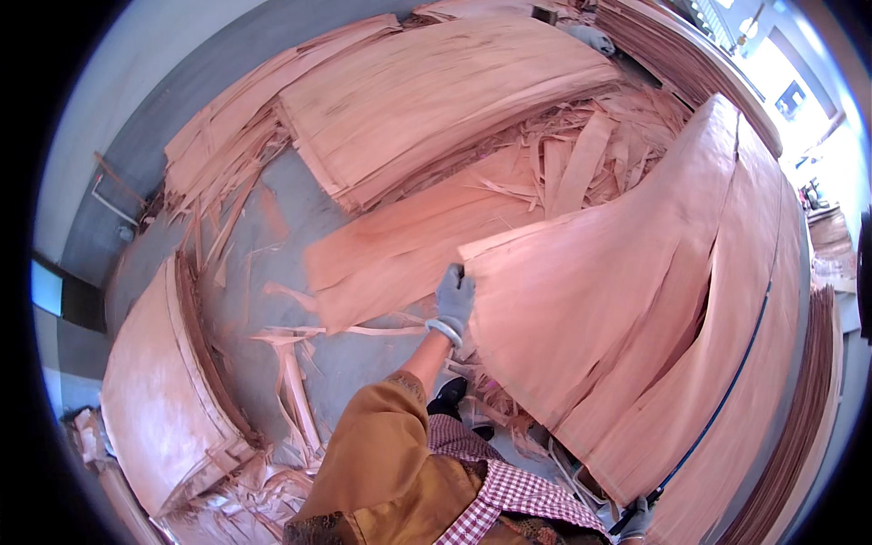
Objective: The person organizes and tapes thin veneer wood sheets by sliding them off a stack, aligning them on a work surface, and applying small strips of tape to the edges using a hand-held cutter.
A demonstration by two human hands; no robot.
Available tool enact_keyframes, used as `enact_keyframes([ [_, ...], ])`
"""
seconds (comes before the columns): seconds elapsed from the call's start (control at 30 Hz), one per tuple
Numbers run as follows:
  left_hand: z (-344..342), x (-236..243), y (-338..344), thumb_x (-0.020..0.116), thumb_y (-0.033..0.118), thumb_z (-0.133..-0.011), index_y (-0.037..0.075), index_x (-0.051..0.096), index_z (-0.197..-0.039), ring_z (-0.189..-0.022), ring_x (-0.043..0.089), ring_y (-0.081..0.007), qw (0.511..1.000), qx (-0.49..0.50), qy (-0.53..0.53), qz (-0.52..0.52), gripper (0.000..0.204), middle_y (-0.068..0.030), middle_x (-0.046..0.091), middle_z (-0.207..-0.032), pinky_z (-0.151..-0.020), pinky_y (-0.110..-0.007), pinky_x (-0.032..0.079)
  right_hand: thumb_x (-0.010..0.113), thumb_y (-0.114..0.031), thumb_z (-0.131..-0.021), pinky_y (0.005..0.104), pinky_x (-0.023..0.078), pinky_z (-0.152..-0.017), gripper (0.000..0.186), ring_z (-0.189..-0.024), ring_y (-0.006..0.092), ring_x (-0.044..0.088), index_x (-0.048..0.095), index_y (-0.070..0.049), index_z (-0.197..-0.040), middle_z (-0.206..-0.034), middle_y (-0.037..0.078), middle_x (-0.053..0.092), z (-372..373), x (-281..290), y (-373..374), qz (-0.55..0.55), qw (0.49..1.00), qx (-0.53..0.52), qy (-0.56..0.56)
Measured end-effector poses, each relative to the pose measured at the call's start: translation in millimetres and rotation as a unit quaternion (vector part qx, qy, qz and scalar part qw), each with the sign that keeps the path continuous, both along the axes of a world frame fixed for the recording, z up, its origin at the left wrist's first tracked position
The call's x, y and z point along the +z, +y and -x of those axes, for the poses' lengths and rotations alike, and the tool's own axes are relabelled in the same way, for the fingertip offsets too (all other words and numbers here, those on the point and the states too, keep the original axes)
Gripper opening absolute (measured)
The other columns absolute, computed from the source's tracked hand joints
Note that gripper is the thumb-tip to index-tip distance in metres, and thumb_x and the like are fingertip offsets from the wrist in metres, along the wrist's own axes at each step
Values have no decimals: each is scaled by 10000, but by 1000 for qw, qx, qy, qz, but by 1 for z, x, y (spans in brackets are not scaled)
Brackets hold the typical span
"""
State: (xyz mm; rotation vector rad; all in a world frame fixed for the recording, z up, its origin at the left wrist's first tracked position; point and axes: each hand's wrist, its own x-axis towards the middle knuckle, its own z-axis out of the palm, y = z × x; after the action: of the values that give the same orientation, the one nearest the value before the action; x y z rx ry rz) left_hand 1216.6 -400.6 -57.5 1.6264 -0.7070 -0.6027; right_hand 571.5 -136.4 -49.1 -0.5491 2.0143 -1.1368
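Observation:
My left hand, in a grey glove, is closed on the left edge of a large, thin wood veneer sheet. The sheet is raised and curved, with long splits running through its right part. Low on the right, my gloved right hand shows only in part. It is closed around the dark lower end of a long, thin blue-black rod, which reaches up across the veneer. The sheet's far right side bends out toward the rim of the view.
A thick stack of veneer lies at the back. Torn strips cover the floor before it. A smaller stack sits at the left, with scraps beside it. Another stack's edges line the right side.

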Motion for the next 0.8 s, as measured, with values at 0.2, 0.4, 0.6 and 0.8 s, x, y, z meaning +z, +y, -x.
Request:
enact_keyframes([
  [0.2, 32, 95, -22, 506, 78, -822, 43, 456, -810, -538, 437, -152, 990, -27, -32, 134, 62, -74, 451, -604, -501, -325, 398, 582, -98, -813, 228, 392, -406, 324, -470, 105, 463, 500, -121, -1126, -700, -10, 532, -33, 19, 4, 65, 995, 7, -74],
  [0.4, 88, 224, -22, 469, 78, -825, 3, 549, -938, -558, 515, -160, 959, -129, -96, 234, 157, -88, 528, -641, -511, -334, 426, 612, -85, -790, 240, 415, -424, 220, -498, 106, 497, 504, -99, -980, -671, -6, 527, -45, 37, -24, 35, 998, -14, -57],
  [0.6, 200, 303, -12, 490, 28, -796, -26, 544, -1067, -737, 597, -278, 864, -247, -250, 362, 282, -158, 599, -940, -662, -345, 482, 627, -115, -784, 251, 403, -385, 176, -447, 108, 483, 479, -92, -875, -624, 5, 515, -38, 26, -19, 25, 999, -31, -15],
  [0.8, 333, 321, 28, 537, 46, -806, -25, 536, -1023, -817, 616, -286, 815, -507, -86, 267, 228, -161, 605, -1006, -646, -341, 507, 636, -127, -760, 273, 418, -421, 221, -498, 127, 493, 481, -51, -898, -674, 24, 509, -15, -12, 3, 15, 997, -38, 68],
])
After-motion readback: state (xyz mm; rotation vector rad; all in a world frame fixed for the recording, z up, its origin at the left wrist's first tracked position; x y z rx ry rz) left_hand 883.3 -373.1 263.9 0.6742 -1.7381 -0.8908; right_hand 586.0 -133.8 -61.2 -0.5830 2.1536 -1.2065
